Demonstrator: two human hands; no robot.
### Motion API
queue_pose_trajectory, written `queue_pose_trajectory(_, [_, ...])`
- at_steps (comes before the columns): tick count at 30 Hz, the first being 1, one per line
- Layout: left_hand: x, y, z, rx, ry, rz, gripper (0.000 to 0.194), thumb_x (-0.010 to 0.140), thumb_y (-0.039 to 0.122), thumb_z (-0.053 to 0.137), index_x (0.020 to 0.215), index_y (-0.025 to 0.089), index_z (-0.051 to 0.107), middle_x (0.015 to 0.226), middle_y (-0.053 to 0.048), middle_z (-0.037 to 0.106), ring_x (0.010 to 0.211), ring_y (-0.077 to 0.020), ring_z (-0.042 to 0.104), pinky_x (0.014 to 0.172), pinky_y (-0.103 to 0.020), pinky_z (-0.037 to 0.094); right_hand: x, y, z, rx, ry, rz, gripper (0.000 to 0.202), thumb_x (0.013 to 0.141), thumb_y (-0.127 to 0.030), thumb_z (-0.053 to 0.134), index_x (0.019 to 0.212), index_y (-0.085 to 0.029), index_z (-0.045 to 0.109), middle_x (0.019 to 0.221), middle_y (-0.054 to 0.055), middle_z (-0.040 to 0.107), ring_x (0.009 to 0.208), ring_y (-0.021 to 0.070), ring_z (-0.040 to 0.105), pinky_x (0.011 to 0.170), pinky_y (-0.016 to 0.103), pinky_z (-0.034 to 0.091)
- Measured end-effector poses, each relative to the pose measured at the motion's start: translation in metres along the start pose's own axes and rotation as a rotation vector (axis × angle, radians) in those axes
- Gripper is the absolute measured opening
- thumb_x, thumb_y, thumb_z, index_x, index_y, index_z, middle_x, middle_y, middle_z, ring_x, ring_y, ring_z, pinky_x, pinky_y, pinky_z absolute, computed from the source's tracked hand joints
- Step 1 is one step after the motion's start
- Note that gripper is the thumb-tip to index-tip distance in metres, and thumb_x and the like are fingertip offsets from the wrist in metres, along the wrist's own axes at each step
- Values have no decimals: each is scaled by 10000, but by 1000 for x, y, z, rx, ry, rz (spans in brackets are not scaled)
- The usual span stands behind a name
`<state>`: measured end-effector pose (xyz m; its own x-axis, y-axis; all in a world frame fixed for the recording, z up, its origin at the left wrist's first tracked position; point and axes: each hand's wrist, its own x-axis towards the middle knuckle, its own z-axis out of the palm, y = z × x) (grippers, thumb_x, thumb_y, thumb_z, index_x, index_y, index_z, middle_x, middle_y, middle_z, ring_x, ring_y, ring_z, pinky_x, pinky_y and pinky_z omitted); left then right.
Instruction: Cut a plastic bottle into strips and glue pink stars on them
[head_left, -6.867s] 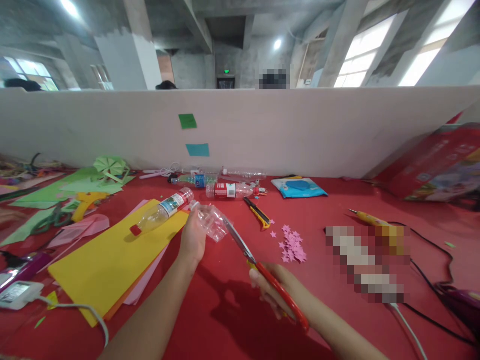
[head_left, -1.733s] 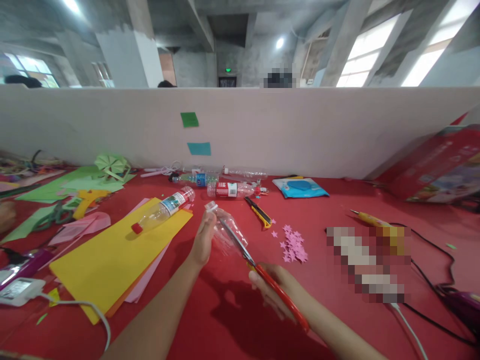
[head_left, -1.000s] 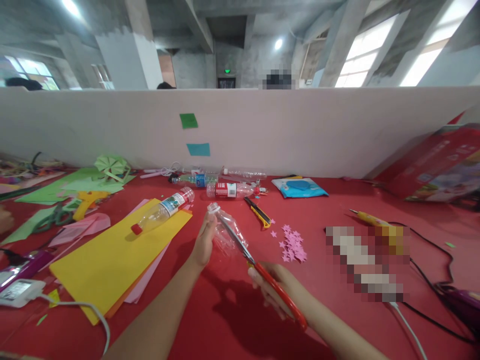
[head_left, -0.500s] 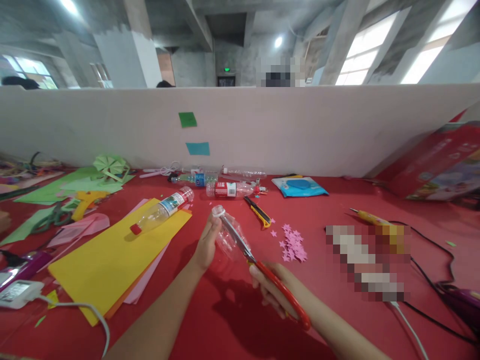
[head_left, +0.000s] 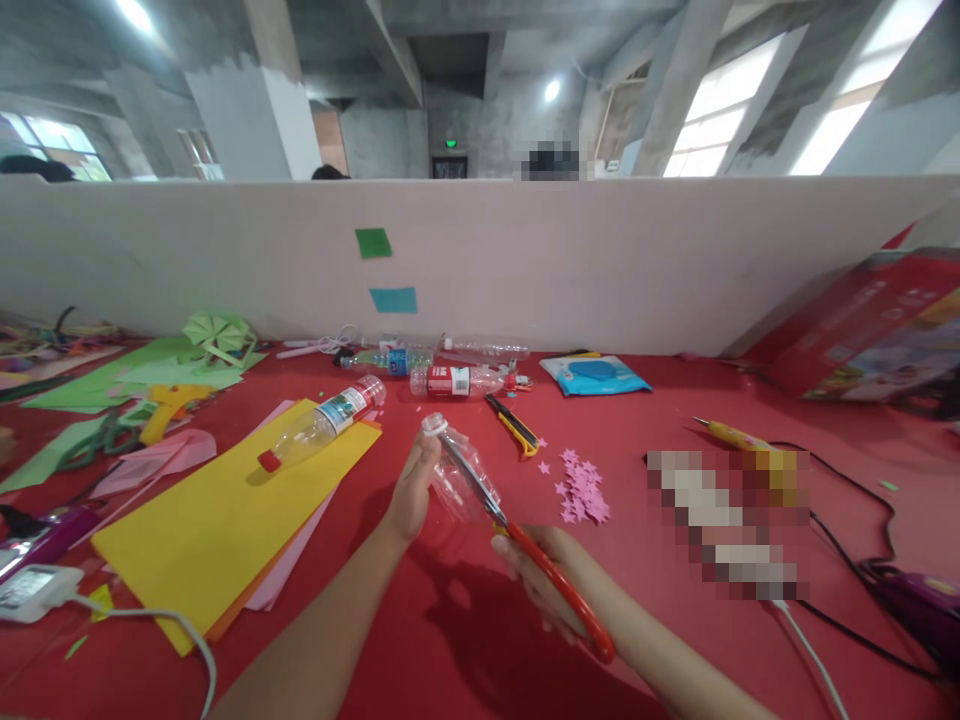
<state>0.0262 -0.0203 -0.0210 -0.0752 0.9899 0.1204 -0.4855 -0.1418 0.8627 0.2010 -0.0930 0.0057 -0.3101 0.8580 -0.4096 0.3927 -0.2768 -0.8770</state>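
Head-worn view — facing forward, down across the red table

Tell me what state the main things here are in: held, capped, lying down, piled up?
Left hand: closed on the clear bottle piece.
Right hand: gripping the scissors.
Scissors: blades at the bottle piece; how far open is unclear.
Capped bottle: on its side, red cap on.
Yellow paper: lying flat.
Red-labelled bottle: on its side.
Box knife: lying down.
Pink stars: loosely piled.
Blue packet: lying flat.
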Motion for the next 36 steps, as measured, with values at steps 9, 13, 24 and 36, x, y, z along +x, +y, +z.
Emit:
queue_pose_trajectory(9, [-1, 5, 4, 137, -106, 81, 281, 794, 405, 580, 927, 173, 666, 1037, -76, 664, 1027, -225, 573, 928, -326, 379, 3, 3, 0, 2, -10, -45, 445, 787, -619, 479, 660, -201, 394, 360, -110, 327, 265, 53, 336, 304, 163, 317])
queue_pose_trajectory(13, [7, 8, 1, 40, -10, 29, 226, 764, 357, 622, 913, 189, 654, 983, -51, 678, 986, -201, 595, 926, -330, 380, 4, 4, -1, 11, -96, -84, 504, 794, -682, 386, 706, -189, 440, 367, -109, 336, 282, 57, 343, 342, 174, 339])
queue_pose_trajectory(24, [29, 33, -21, -359, 208, -124, 195, 810, 321, 520, 782, 152, 614, 761, -40, 666, 708, -132, 622, 670, -258, 479, -1, 1, -19, -263, -11, -190, 472, 805, -645, 439, 666, -204, 344, 523, -68, 371, 415, 66, 401, 411, 188, 306])
queue_pose_trajectory(36, [28, 28, -19, -349, 177, -132, 260, 843, 309, 473, 753, 131, 641, 792, -66, 685, 729, -135, 626, 699, -262, 494, -7, -7, -17, -254, -116, -71, 485, 812, -663, 408, 741, -185, 453, 477, -73, 371, 378, 64, 362, 367, 176, 279])
